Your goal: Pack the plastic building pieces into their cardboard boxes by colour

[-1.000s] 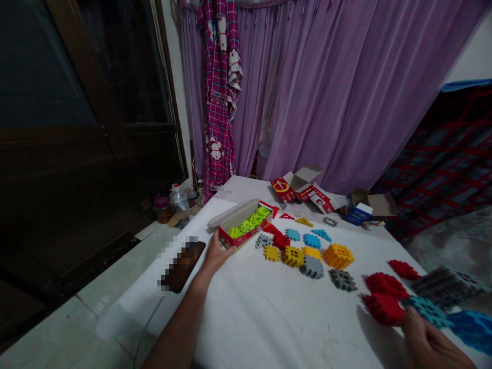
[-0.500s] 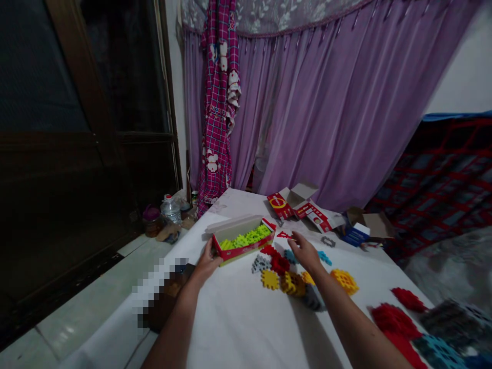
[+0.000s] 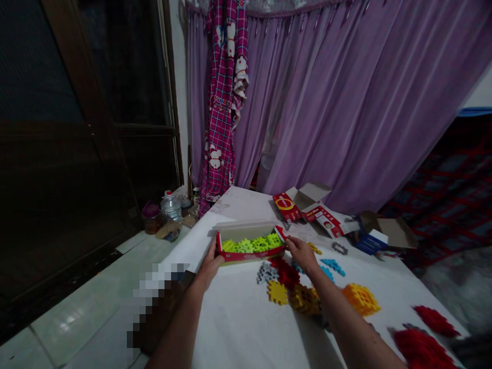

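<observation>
In the head view, the red box (image 3: 251, 254) sits at the centre of the frame, on the white-covered worktop (image 3: 238, 318), its lid (image 3: 246, 225) folded back and lime-green pieces (image 3: 249, 244) heaped inside. We grip its left end with our left hand (image 3: 209, 266), thumb to the front, and hold its right end with our right hand (image 3: 303, 252), fingers curled at the corner; how hard either presses, we cannot tell.

We judge the box to be thin card: light, bending easily, its walls likely to bow if squeezed. The pieces look like stiff, light plastic, apt to slide if the box tilts. The two short ends, held low and level, seem the best places to take hold.

Pale lettering runs along the box front, too small for us to read. Right of centre, the red carton (image 3: 286, 206) bears a yellow oval mark; we cannot make out its wording, nor the letters on the magenta checked cloth (image 3: 221, 123) at upper centre.
</observation>
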Demonstrator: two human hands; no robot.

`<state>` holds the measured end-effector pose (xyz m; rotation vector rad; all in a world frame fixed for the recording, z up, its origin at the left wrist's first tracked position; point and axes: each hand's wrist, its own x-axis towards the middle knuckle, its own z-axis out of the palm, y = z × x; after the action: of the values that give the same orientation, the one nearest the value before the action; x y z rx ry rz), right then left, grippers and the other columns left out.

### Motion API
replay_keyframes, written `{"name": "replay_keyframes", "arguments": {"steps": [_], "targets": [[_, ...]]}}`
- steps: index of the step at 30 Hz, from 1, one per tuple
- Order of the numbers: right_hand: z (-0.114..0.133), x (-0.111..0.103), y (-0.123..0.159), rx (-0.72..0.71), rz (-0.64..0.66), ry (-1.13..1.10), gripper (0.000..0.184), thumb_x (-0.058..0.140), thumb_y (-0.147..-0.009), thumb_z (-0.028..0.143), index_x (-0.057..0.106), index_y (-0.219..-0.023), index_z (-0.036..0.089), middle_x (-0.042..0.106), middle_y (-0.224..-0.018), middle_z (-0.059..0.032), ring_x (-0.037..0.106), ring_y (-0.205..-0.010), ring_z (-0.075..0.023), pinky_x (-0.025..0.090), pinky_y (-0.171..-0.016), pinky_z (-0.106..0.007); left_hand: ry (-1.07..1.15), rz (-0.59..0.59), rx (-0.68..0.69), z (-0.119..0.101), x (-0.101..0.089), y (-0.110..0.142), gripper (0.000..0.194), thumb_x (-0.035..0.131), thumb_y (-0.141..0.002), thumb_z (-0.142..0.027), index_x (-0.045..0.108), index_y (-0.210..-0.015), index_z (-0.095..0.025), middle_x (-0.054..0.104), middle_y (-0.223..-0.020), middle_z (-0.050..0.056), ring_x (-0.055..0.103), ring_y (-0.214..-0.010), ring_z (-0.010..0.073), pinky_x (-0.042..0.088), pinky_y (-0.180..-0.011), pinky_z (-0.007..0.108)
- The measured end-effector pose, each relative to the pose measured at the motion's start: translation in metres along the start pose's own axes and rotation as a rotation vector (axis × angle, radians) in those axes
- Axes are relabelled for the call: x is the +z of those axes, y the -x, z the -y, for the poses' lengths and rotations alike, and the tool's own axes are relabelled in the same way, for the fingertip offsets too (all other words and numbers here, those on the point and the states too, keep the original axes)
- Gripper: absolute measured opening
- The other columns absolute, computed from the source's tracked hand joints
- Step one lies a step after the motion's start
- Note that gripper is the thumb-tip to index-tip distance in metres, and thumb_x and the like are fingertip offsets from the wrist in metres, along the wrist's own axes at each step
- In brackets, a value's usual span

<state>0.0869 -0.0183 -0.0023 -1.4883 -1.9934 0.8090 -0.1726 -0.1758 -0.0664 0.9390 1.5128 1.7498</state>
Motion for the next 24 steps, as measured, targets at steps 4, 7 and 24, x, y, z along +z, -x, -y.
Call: {"name": "replay_keyframes", "arguments": {"steps": [4,7,24], "targets": [[-0.003,-0.009,0.001,0.045,0.064,-0.172,0.033,0.045,-0.087,0.035,0.072,-0.088,0.016,0.075,-0.089,-0.0071,0.070,-0.080,-0.0214,0.052,-0.077,-0.031,0.178,0.065,-0.051,-0.010,-0.002,-0.003,0.079,0.053,-0.069,-0.019,0.039,-0.147,-0.021,0.063,-0.131,0.007,0.061,-0.116,0.0272,0.051,-0.096,0.039],[-0.004,-0.016,-0.004,0.140,0.067,-0.274,0.030,0.047,-0.085,0.034,0.070,-0.082,0.015,0.075,-0.090,-0.0091,0.070,-0.076,-0.0205,0.051,-0.071,-0.030,0.182,-0.027,-0.040,-0.011,-0.006,-0.007,0.063,0.054,-0.075,-0.028,0.053,-0.138,-0.019,0.059,-0.137,0.007,0.054,-0.126,0.0265,0.047,-0.102,0.036],[0.005,-0.019,-0.086,0.216,0.029,-0.326,0.033,0.055,-0.083,0.038,0.069,-0.099,0.013,0.071,-0.108,-0.0144,0.067,-0.089,-0.0214,0.049,-0.069,-0.028,-0.289,-0.246,-0.314,-0.048,-0.053,-0.109,0.041,0.060,-0.075,-0.053,0.065,-0.093,-0.017,0.070,-0.095,0.008,0.062,-0.074,0.0145,0.042,-0.057,0.022]]}}
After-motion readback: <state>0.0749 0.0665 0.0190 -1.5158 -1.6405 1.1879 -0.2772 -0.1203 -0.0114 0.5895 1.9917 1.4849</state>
